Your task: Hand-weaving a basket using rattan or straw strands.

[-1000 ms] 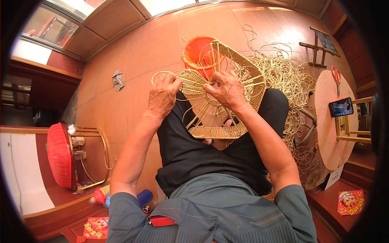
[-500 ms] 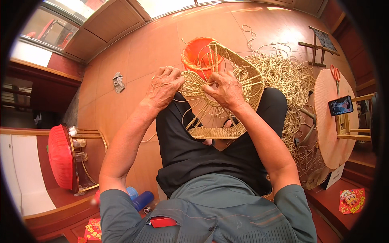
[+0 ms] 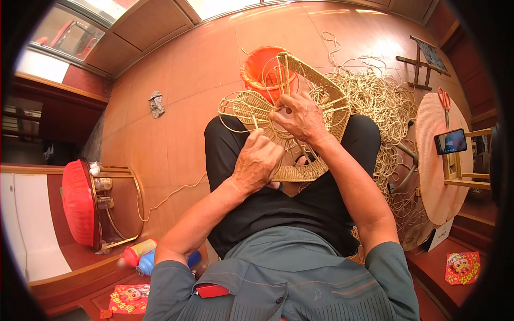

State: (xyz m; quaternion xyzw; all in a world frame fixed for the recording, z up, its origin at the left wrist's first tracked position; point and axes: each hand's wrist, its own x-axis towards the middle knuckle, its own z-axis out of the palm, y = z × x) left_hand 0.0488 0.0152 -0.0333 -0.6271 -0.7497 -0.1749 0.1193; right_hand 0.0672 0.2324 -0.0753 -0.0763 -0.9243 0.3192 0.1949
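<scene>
Left hand [image 3: 257,163] lowered; woven frame [image 3: 261,113] seemingly beneath it

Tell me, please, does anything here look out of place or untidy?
Two things, perhaps. A crumpled greyish scrap lies by itself on the floor, as if dropped. The pile of cord, right of the woven frame, looks loose and tangled, not coiled.

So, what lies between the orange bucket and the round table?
In the head view: part of the woven frame, then the heap of pale cord.
</scene>
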